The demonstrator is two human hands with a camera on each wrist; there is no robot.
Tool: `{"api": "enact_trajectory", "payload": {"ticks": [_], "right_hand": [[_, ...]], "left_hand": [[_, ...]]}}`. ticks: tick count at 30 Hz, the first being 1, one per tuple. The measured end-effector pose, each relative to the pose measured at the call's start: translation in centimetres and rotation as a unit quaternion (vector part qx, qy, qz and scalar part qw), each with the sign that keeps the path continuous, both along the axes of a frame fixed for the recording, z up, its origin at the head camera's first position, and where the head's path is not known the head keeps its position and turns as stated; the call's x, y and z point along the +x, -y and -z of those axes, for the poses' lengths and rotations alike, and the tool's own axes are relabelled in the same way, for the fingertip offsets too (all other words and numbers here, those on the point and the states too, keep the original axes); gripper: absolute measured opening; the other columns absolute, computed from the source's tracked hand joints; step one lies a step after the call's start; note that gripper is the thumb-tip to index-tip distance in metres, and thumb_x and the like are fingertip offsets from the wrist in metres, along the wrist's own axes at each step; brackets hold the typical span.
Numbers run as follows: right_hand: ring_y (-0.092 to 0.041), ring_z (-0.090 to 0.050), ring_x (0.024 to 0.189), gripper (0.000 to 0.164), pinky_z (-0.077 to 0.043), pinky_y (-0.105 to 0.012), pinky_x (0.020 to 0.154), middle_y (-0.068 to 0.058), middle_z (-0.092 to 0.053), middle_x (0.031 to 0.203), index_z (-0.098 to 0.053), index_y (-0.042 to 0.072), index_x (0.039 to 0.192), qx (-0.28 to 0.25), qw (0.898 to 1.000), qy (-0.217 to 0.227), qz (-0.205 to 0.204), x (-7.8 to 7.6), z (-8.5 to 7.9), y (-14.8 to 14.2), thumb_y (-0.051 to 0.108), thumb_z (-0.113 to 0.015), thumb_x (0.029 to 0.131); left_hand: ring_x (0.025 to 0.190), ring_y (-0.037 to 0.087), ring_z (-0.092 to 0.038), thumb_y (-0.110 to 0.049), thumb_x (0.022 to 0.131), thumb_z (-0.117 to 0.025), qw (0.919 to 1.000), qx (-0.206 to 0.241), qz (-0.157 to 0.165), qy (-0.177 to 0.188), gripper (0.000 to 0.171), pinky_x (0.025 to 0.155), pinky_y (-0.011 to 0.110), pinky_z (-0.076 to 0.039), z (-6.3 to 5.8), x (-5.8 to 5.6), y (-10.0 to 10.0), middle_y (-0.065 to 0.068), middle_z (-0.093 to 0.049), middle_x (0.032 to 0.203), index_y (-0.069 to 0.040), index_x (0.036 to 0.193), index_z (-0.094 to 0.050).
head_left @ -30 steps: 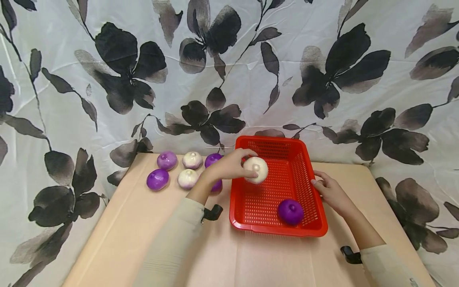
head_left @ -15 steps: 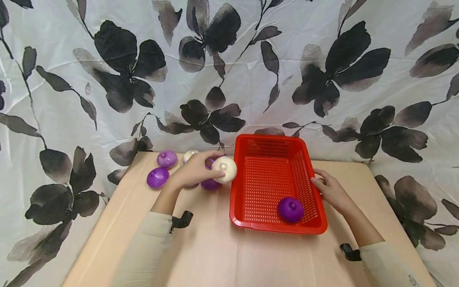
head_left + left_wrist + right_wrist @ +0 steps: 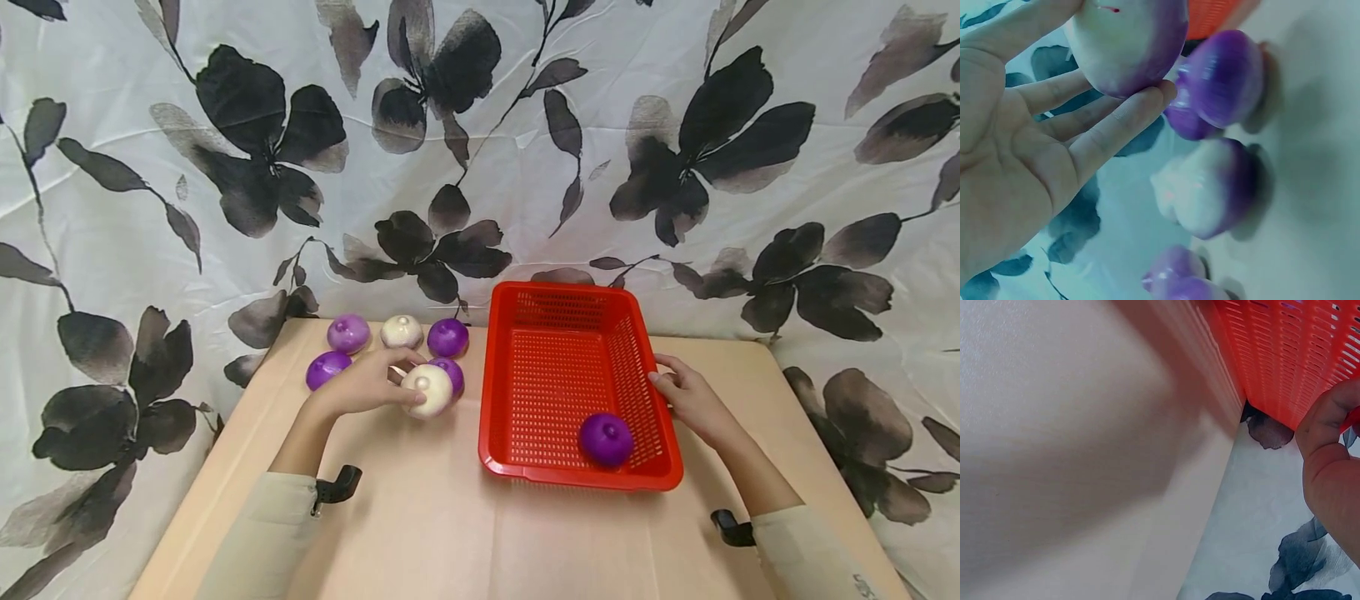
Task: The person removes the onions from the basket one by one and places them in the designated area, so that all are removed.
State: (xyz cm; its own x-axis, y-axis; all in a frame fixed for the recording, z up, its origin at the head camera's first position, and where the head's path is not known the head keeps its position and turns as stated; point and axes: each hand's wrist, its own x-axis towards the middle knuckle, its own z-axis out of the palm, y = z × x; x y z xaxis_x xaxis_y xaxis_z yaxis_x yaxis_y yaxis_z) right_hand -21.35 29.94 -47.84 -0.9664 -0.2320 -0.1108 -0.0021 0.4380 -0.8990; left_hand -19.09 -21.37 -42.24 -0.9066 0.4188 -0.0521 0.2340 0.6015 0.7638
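In the head view, my left hand point(image 3: 371, 382) pinches a white-and-purple onion point(image 3: 426, 392) between thumb and fingertips, just in front of a purple onion point(image 3: 451, 372). The left wrist view shows the held onion point(image 3: 1132, 47) raised off the table, with the palm turned toward the camera. On the right, my right hand point(image 3: 693, 402) grips the side rim of a red perforated basket point(image 3: 487, 417), thumb over the edge. Inside, near its front right corner, lies one dark purple onion point(image 3: 607, 440). My left hand covers most of another white onion in the head view.
At the table's back left sit a light purple onion point(image 3: 348, 334), a white onion point(image 3: 402, 332) and a dark purple onion point(image 3: 447, 338). Another purple onion point(image 3: 327, 369) lies beside my left hand. A floral cloth point(image 3: 562, 183) hangs behind the table point(image 3: 450, 533).
My left hand has carried the white-and-purple onion left from above the basket to the front of the onion group. My right hand and the basket have stayed put.
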Motion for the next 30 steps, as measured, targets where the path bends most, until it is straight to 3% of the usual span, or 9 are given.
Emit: {"api": "enact_trajectory", "payload": {"ticks": [9, 22, 30], "right_hand": [[-0.015, -0.071, 0.091, 0.061, -0.064, -0.033, 0.075, -0.027, -0.063, 0.113, -0.023, -0.004, 0.16, 0.006, 1.0, 0.004, 0.001, -0.2, 0.0, 0.1, 0.024, -0.047, 0.111], [-0.014, -0.069, 0.086, 0.059, -0.064, -0.03, 0.072, -0.024, -0.063, 0.108, -0.025, -0.004, 0.159, 0.015, 1.0, 0.003, 0.006, -0.1, -0.1, 0.3, 0.024, -0.047, 0.111], [-0.017, -0.069, 0.089, 0.06, -0.064, -0.031, 0.074, -0.025, -0.063, 0.11, -0.024, -0.005, 0.159, 0.022, 1.0, 0.001, 0.005, 0.0, -0.1, 0.1, 0.025, -0.046, 0.112]], "left_hand": [[0.114, 0.03, -0.068, -0.026, 0.085, -0.086, 0.9995, -0.001, -0.002, 0.03, 0.056, 0.1, 0.051, -0.055, 2.5, 0.6, 0.7, 0.013, -0.071, 0.12, -0.001, 0.13, -0.064], [0.114, 0.033, -0.068, -0.015, 0.082, -0.086, 0.9966, 0.014, 0.036, 0.072, 0.056, 0.098, 0.048, -0.056, 5.5, 0.7, 1.0, 0.019, -0.071, 0.119, 0.007, 0.128, -0.061], [0.117, 0.036, -0.065, -0.013, 0.083, -0.085, 0.9953, 0.04, 0.056, 0.067, 0.054, 0.102, 0.052, -0.053, 6.8, 0.6, 1.2, 0.021, -0.068, 0.124, 0.006, 0.127, -0.061]]}}
